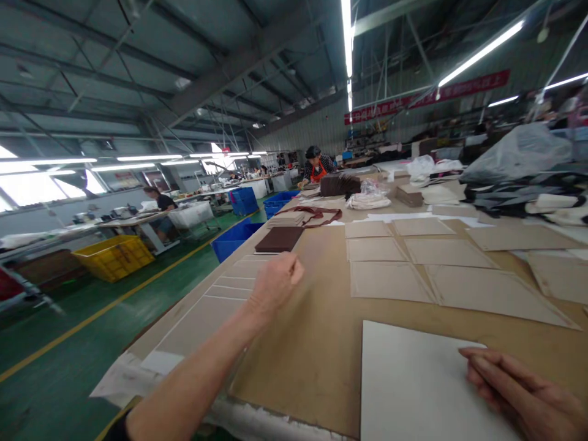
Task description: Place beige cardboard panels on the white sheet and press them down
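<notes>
My left hand (274,283) reaches out over the brown work table (303,343), fingers curled in with nothing visible in them, short of a dark brown flat stack (279,239). My right hand (523,392) lies at the lower right, fingers together and stretched flat, resting on the edge of a white sheet (408,380) near the table's front. Several tan cardboard sheets (388,280) lie in rows beyond the white sheet.
Grey sheets (215,300) overlap along the table's left edge. Farther back lie dark straps (316,214), white bags and stacked material. A person in an orange apron (316,166) works at the far end. Blue bins (234,239) and a yellow crate (114,256) stand on the green floor.
</notes>
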{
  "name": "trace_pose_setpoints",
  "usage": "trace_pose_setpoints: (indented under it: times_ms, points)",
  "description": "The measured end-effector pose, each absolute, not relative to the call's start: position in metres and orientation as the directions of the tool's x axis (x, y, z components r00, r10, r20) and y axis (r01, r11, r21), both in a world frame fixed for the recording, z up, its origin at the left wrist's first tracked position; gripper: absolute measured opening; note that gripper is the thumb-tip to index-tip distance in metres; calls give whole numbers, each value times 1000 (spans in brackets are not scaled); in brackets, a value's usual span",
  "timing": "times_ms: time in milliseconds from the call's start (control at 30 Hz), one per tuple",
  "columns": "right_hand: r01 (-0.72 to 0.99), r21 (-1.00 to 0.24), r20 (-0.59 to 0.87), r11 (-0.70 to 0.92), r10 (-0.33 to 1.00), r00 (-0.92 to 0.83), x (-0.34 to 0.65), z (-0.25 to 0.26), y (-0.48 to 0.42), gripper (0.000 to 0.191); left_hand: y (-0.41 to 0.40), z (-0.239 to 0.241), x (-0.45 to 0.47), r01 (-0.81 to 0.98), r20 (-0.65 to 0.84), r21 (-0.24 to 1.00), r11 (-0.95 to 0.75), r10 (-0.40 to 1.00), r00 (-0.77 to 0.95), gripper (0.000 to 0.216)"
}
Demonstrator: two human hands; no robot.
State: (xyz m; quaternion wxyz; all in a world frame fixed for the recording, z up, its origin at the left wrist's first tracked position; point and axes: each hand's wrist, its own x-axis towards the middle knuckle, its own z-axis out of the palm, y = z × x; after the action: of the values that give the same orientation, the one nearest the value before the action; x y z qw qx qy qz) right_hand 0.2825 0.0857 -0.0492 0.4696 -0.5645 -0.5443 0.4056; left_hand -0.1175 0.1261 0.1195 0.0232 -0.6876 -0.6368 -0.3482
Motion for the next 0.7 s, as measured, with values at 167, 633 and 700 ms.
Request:
trace_pose_setpoints:
  times_ms: [167,633,700]
  points:
    - [390,-894,223,219,974,-38,265,6,65,53,96,109,-84,446,397,867,-223,850,-346,31]
    - [242,-917,375,316,892,254,234,33,63,38,46,50,19,-558,-128,829,-48,954,-273,33]
    - [174,-936,349,308,880,322,237,36,64,34,39,47,24,-570,-144,821,-9,964,-223,32]
